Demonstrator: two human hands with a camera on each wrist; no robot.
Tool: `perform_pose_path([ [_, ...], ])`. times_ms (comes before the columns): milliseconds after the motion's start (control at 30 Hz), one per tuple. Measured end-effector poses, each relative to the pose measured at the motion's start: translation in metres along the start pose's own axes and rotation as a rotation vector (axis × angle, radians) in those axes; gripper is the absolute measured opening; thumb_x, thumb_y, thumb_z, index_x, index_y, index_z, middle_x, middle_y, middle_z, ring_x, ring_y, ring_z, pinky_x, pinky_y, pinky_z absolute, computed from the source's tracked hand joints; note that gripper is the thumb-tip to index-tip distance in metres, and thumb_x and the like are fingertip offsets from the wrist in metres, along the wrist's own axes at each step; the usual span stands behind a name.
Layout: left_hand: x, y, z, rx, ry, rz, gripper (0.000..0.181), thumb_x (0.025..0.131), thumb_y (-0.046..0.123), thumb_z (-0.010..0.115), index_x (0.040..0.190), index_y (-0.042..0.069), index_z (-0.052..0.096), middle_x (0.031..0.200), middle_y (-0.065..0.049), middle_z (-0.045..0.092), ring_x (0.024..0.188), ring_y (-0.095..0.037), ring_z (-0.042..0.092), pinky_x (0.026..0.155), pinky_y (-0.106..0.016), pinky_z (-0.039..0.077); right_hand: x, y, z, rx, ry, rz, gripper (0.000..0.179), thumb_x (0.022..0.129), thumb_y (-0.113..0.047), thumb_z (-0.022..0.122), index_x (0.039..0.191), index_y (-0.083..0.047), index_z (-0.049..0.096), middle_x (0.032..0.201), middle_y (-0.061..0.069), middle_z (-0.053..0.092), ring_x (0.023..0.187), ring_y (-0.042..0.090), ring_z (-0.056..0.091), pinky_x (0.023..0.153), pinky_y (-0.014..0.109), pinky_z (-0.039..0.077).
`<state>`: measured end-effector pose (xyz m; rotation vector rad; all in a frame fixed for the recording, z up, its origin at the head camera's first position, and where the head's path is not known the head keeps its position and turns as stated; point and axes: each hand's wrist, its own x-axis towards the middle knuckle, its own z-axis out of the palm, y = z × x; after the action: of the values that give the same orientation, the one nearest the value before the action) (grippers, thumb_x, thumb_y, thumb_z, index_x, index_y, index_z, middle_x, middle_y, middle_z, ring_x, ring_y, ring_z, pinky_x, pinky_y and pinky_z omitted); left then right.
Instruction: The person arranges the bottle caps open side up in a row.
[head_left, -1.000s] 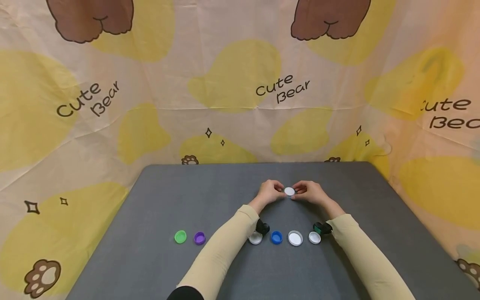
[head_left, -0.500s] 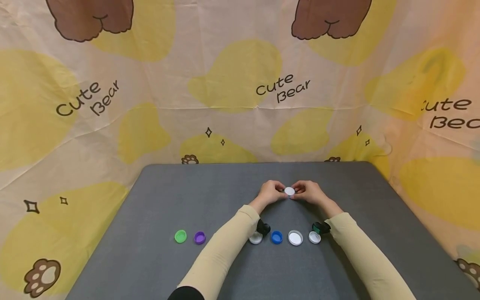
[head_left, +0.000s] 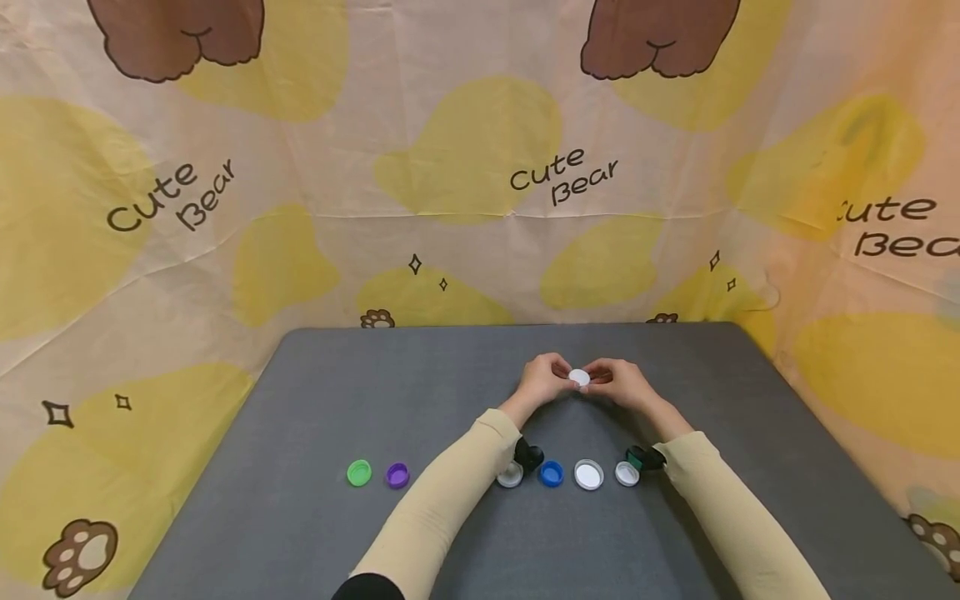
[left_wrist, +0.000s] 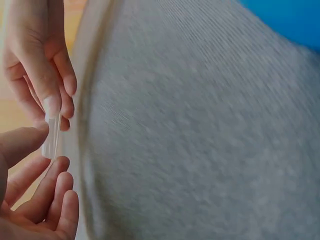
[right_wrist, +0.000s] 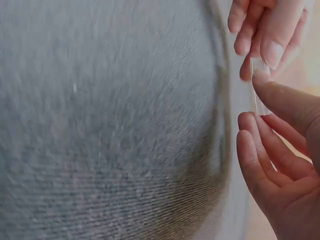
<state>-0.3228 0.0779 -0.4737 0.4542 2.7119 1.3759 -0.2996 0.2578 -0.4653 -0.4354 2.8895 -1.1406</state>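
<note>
Near the far side of the grey table, both hands pinch one small round cap [head_left: 579,377] between thumb and fingertips. From the head it appears as a white disc; its side looks clear and thin-walled in the left wrist view. My left hand [head_left: 543,380] grips its left edge, my right hand [head_left: 617,382] its right edge. Up close, the left thumb and fingers [left_wrist: 47,192] meet the cap's near end, with the right hand [left_wrist: 40,65] on the far end. In the right wrist view the right thumb [right_wrist: 282,97] lies along the cap's side.
Nearer the body, a row of caps lies on the table [head_left: 315,417]: green [head_left: 359,473], purple [head_left: 397,476], a white cap [head_left: 510,476] partly behind the left wrist camera, blue [head_left: 551,474], a larger white one [head_left: 588,475] and a small white one [head_left: 627,474]. A patterned cloth [head_left: 465,167] hangs behind.
Both hands have lifted slightly with the cap between them, the left one a bit more, and the cap's face has tilted a little. The row of caps stays put.
</note>
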Motion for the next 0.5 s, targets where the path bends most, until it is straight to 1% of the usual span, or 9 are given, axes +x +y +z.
perform_pose_path([
  [133,-0.004,0.008,-0.003,-0.019,0.021,0.022,0.026,0.068,0.025,0.077,0.086,0.013,0.063,0.078,0.005,0.064,0.068,-0.006,0.057,0.057,-0.019,0.044,-0.006,-0.007,-0.002,0.011,0.04,-0.012,0.04,0.073,-0.033,0.07,0.103,-0.007,0.063,0.096,0.009,0.065,0.084,0.02,0.063,0.069,0.032,0.051],
  [300,-0.014,0.016,-0.007,-0.044,0.021,0.093,0.027,0.069,0.023,0.076,0.091,0.011,0.065,0.083,0.002,0.067,0.07,-0.003,0.059,0.058,-0.017,0.045,-0.016,-0.012,-0.005,0.009,0.078,-0.019,0.043,0.073,-0.039,0.069,0.104,-0.009,0.063,0.096,0.008,0.065,0.083,0.018,0.063,0.071,0.033,0.051],
  [500,-0.026,0.019,-0.01,-0.043,0.016,0.161,0.028,0.069,0.025,0.075,0.093,0.012,0.066,0.083,0.003,0.067,0.068,-0.001,0.058,0.058,-0.015,0.045,-0.028,-0.016,-0.007,0.038,0.097,-0.045,0.044,0.071,-0.041,0.069,0.103,-0.011,0.063,0.095,0.006,0.066,0.082,0.016,0.063,0.068,0.028,0.051],
])
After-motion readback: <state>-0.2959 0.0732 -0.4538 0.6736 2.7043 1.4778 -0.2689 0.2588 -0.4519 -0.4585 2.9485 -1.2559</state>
